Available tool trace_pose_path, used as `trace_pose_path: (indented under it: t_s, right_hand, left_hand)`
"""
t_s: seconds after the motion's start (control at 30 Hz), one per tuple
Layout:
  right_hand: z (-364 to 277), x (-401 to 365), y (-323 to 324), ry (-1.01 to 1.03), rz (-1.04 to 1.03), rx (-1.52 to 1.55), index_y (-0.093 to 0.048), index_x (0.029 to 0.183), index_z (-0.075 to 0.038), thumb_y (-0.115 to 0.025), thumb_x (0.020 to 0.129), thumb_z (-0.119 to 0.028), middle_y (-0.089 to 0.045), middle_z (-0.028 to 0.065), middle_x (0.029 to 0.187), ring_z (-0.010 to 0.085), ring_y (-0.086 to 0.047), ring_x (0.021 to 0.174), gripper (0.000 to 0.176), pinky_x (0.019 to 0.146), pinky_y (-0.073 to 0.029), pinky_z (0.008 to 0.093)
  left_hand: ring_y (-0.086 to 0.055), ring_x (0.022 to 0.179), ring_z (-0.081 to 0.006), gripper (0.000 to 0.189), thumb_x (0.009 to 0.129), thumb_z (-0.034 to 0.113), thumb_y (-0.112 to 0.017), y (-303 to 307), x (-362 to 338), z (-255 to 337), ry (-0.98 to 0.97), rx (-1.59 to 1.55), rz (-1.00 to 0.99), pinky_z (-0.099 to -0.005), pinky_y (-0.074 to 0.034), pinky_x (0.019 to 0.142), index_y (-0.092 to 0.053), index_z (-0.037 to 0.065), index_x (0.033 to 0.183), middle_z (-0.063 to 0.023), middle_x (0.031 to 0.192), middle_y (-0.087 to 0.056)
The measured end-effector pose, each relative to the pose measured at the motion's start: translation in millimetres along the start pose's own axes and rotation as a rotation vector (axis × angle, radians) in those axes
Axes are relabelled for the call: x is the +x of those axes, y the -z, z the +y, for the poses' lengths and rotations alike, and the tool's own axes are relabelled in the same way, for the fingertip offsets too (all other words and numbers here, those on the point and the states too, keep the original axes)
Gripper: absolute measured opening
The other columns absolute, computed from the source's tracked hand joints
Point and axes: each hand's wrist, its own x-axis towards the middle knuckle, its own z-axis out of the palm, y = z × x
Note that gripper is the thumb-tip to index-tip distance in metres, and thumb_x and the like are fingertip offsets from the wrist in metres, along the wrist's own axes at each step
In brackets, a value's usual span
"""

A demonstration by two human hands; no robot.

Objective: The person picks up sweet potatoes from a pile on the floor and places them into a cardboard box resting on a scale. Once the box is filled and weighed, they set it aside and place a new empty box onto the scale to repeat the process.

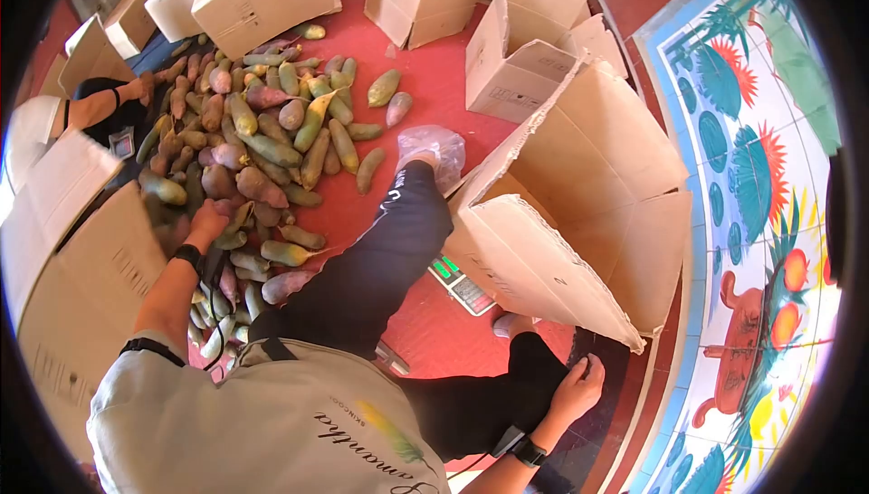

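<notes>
My left hand reaches down into a heap of green and purplish radishes on the floor. Its fingers are partly lost among them, so I cannot see whether they grip one. My right hand hangs beside my bent right knee, fingers loosely curled together with nothing visible in them. It is below the lower corner of a large open cardboard box, not touching it. Between my legs, a digital scale with a lit green display shows partly from under that box. A clear plastic bag covers my left foot.
Another open carton stands behind the large box. More cartons line the back, and one stands at my left. Another person's arm reaches toward the heap from the left. A painted tile wall borders the right side.
</notes>
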Motion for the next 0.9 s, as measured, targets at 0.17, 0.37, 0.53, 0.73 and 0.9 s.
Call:
trace_pose_path:
  t_s: [0.17, 0.37, 0.53, 0.73, 0.9]
  right_hand:
    - [-11.6, 2.7, 4.2, -0.001, 0.014, 0.042, -0.059, 0.094, 0.001, -0.054, 0.084, -0.009, -0.059, 0.0172, 0.085, 0.0350, -0.059, 0.075, 0.015, 0.063, -0.047, 0.0416]
    - [-8.3, -2.2, 8.2, -0.020, 0.048, 0.082, -0.059, 0.094, 0.002, -0.055, 0.084, -0.009, -0.059, 0.0172, 0.085, 0.0352, -0.059, 0.074, 0.015, 0.062, -0.047, 0.0414]
    - [1.3, -6.2, 9.0, -0.047, 0.049, 0.100, -0.059, 0.094, 0.003, -0.054, 0.085, -0.010, -0.060, 0.0175, 0.086, 0.0354, -0.059, 0.075, 0.016, 0.063, -0.047, 0.0413]
    - [7.1, -7.9, 9.5, -0.042, 0.045, 0.098, -0.059, 0.094, 0.003, -0.054, 0.085, -0.009, -0.060, 0.0175, 0.085, 0.0347, -0.059, 0.074, 0.016, 0.062, -0.047, 0.0407]
    - [1.7, -6.6, 11.7, -0.056, 0.037, 0.110, -0.058, 0.094, 0.002, -0.054, 0.085, -0.009, -0.059, 0.0173, 0.084, 0.0350, -0.059, 0.073, 0.015, 0.061, -0.046, 0.0412]
  left_hand:
    - [-0.058, 0.099, -0.0373, 0.050, 0.076, 0.028, -0.064, 6.8, -19.2, 86.3, -0.359, -0.195, 0.016, -0.0438, -0.045, 0.084, -0.046, 0.004, 0.116, -0.0224, 0.103, -0.061]
    - [-0.059, 0.096, -0.0359, 0.057, 0.078, 0.030, -0.064, 20.6, -38.0, 178.0, -0.570, -0.245, -0.047, -0.0422, -0.046, 0.083, -0.043, 0.005, 0.125, -0.0219, 0.106, -0.060]
    - [-0.059, 0.096, -0.0340, 0.057, 0.076, 0.031, -0.065, 9.7, -39.6, 170.2, -0.452, -0.135, -0.155, -0.0425, -0.047, 0.082, -0.043, 0.007, 0.123, -0.0195, 0.103, -0.061]
    - [-0.058, 0.103, -0.0324, 0.056, 0.070, 0.034, -0.068, -52.9, -29.8, 102.3, -0.360, 0.187, -0.331, -0.0406, -0.047, 0.085, -0.051, 0.007, 0.116, -0.0166, 0.108, -0.061]
    - [-0.057, 0.104, -0.0332, 0.061, 0.068, 0.033, -0.070, -64.6, -32.5, 78.2, -0.340, 0.313, -0.429, -0.0402, -0.046, 0.086, -0.050, 0.005, 0.118, -0.0176, 0.109, -0.060]
